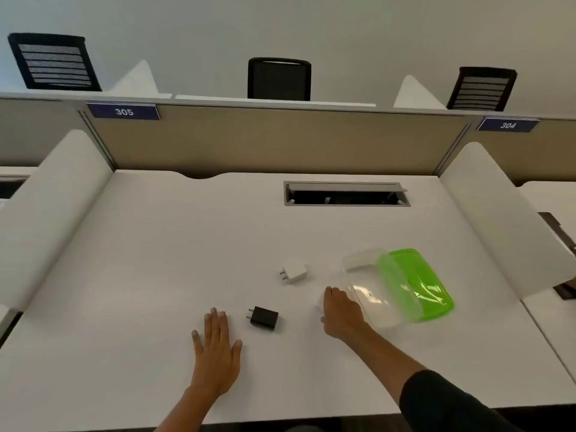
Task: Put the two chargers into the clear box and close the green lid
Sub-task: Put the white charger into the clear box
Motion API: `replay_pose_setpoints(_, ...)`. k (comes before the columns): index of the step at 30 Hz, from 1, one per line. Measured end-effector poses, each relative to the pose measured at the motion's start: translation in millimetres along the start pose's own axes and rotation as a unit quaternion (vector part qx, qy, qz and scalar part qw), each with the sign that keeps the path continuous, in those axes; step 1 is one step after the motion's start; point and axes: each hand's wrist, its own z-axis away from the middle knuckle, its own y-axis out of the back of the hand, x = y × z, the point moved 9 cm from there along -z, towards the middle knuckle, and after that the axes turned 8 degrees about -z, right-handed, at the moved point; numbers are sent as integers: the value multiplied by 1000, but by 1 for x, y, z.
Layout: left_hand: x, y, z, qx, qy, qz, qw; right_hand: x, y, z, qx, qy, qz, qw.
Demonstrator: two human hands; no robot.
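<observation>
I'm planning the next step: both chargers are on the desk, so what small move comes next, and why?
Probably slide the left hand right to pick up the black charger. It lies just beside those fingers, the clear box is open, and the right hand is at the box.

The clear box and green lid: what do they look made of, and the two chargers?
Clear box: likely thin transparent plastic, glossy; the desk shows through and glare sits on it. Green lid: translucent plastic by the look, shiny with highlights. Black charger and white charger: apparently hard plastic shells, matte to satin, with small metal-looking prongs.
</observation>
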Motion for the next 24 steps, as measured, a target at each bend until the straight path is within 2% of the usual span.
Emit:
replay_pose_setpoints(4, -6, -5, 2, 25, 29, 26, 999, -1, 4, 2, 15, -3, 7, 1000)
replay_pose_setpoints(13, -5, -11, 2, 38, 11, 0, 999, -2, 9, 0, 41, 14, -13, 999)
replay_pose_setpoints(18, -7, -15, 2, 39, 13, -14, 999, 2, 48, -1, 115, 23, -74, 990)
replay_pose_setpoints(24, -7, -18, -1, 29, 25, -4, 999, 50, 106, -2, 187, -31, -135, 973)
